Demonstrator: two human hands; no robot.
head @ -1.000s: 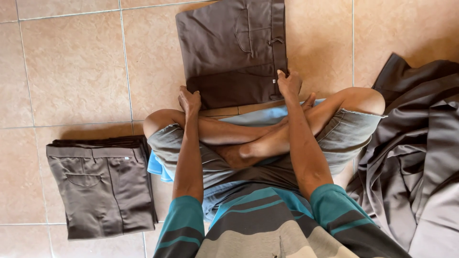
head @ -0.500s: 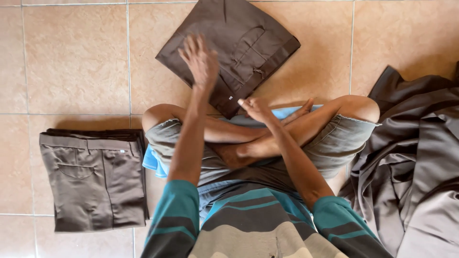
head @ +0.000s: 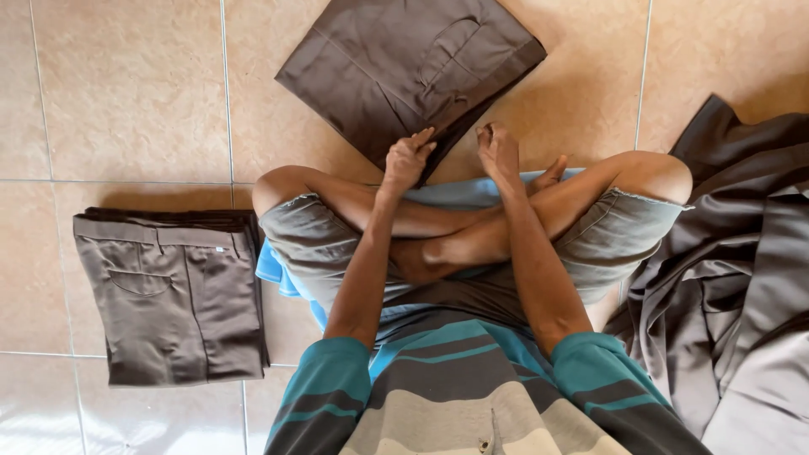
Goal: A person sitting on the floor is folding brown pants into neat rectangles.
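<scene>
1. L hand (head: 407, 160): fingers curled, gripping near corner of folded brown trousers (head: 413, 72), which lie skewed on tile floor (head: 126, 101) ahead of crossed legs.
2. R hand (head: 499, 152): on same corner; grip prob. pinched, unclear.
3. Folded stack (head: 173, 295) at left; loose pile (head: 733, 278) at right.

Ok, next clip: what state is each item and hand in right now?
Folded trousers: folded flat, lying at an angle on the floor tiles.
Left hand: gripping their near corner.
Right hand: at their near edge, grip unclear.
Stack of trousers: folded, squared.
Loose cloth pile: unfolded, crumpled.
</scene>
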